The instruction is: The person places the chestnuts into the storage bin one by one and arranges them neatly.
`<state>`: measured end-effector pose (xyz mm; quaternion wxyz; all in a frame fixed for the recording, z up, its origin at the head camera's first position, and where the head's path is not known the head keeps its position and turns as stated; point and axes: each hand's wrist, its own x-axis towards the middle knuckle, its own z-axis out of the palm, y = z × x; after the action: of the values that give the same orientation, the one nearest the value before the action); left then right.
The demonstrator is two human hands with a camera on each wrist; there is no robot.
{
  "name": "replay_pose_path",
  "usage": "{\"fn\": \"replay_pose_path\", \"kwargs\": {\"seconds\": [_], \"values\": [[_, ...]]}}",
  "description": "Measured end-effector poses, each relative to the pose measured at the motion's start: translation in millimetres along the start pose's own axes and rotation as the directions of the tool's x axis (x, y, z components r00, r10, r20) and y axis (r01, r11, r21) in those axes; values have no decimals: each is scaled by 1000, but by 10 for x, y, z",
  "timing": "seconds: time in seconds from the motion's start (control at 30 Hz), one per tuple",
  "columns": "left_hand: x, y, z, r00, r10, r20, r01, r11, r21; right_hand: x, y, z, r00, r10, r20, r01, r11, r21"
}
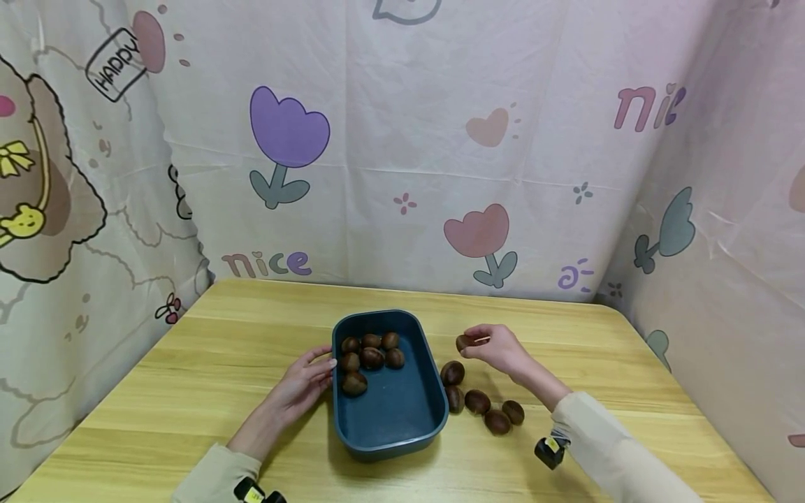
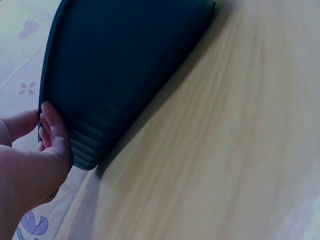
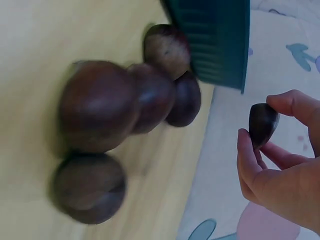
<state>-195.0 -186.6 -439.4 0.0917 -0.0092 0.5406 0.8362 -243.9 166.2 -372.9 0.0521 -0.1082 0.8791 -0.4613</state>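
A dark blue rectangular container [image 1: 396,419] stands on the table with several brown chestnuts [image 1: 372,358] grouped toward its far left part. At the container's left side, my left hand [image 1: 303,388] grips the rim and wall between thumb and fingers, also seen as the left hand [image 2: 35,165] in the left wrist view. My right hand [image 1: 499,349] pinches one chestnut [image 3: 263,125] between thumb and fingertips, above the table right of the container. Under and in front of that hand lie several loose chestnuts [image 1: 477,402], the nearest ones close against the container's right wall.
The light wooden table [image 1: 251,349] ends at a back edge below a printed white cloth [image 1: 402,140]. More of the printed cloth [image 1: 742,279] hangs along the right side, and a further cloth side [image 1: 94,335] borders the table's left.
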Motion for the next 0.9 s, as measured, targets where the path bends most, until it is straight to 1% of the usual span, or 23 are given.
{"fn": "replay_pose_path", "kwargs": {"seconds": [0.17,0.3,0.43,0.57,0.77,0.9], "values": [[-4,-2,-13,1000,-4,-7,4,1000,3,84,-171,87,998,-26,50,26,1000,2],[-13,2,-22,1000,3,-6,-3,1000,-2,138,-308,177,992,-61,106,61,998,10],[-17,1,-15,1000,9,1,-9,1000,-7,161,-436,271,978,-124,165,133,990,-46],[-9,-1,9,1000,8,19,-8,1000,-5,166,-544,367,968,-160,193,184,977,-109],[-3,0,10,1000,9,-2,-9,1000,-3,212,-609,579,942,-212,261,250,961,-121],[-18,-1,-16,1000,6,-2,-6,1000,-2,257,-607,741,929,-211,305,257,959,-119]]}}
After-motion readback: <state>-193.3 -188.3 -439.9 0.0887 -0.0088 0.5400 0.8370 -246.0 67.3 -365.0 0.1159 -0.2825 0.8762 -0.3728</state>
